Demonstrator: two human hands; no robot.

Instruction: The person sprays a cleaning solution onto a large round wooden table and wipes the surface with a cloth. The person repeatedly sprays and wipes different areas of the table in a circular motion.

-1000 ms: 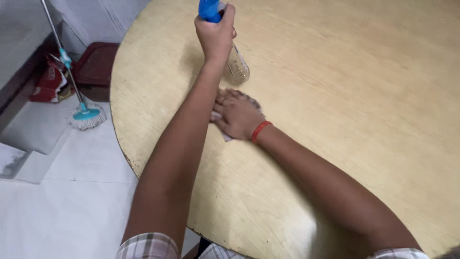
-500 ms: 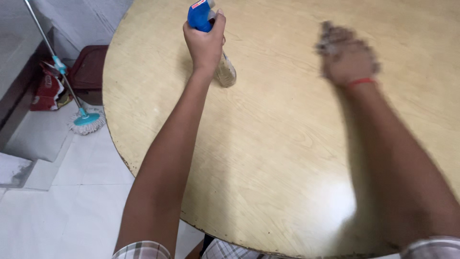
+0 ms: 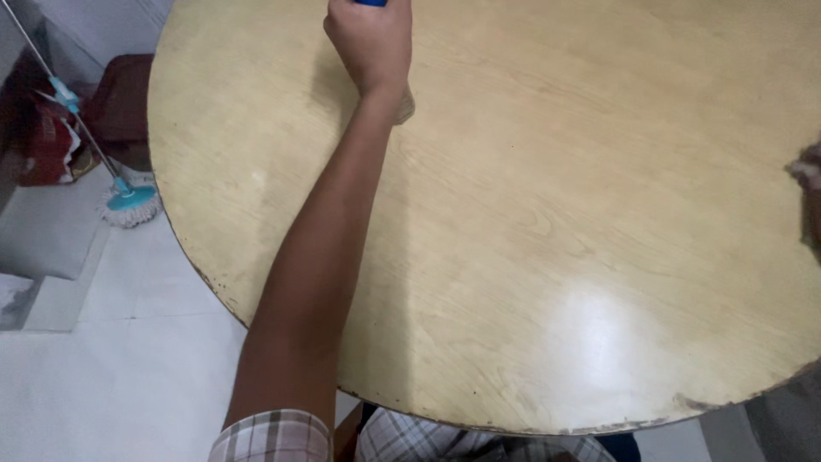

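Left arm's stretched straight out over the round wooden tabletop, left hand fisted tight around a spray bottle standing near the far edge. Right hand barely peeks in at the right edge, blurry, can't tell its grip.

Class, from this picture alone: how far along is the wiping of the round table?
Looks done: nothing certain; a glossy patch shows on the table. In hand: the left hand grips a spray bottle; the right hand sits at the frame edge. Left: cannot tell.
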